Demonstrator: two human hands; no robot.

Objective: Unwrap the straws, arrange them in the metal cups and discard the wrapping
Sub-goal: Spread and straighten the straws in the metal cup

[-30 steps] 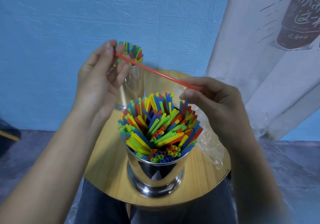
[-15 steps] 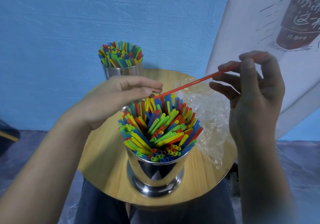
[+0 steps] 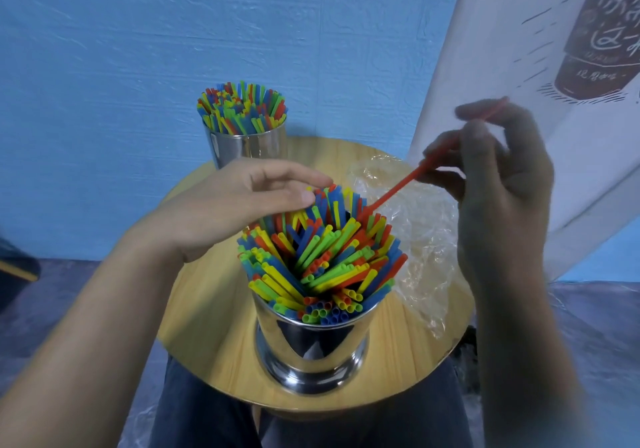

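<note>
A shiny metal cup (image 3: 311, 347) stands near the front of the round wooden table (image 3: 207, 326), packed with several coloured straws (image 3: 322, 257). A second metal cup (image 3: 249, 146) full of straws stands at the back. My right hand (image 3: 498, 198) pinches a red straw (image 3: 394, 194) whose lower tip enters the far side of the near cup's bundle. My left hand (image 3: 235, 201) hovers over the back-left of the bundle, fingers extended and lightly touching the straw tops. Crumpled clear wrapping (image 3: 422, 246) lies on the table to the right.
A blue textured wall rises behind the table. A white printed cloth (image 3: 519, 49) hangs at the right, close behind my right hand. My knees in dark trousers (image 3: 207, 413) sit under the table's front edge.
The red straw, first held level between both hands, has tilted down into the near cup. My left hand let go of it and now rests over the straw tops.
</note>
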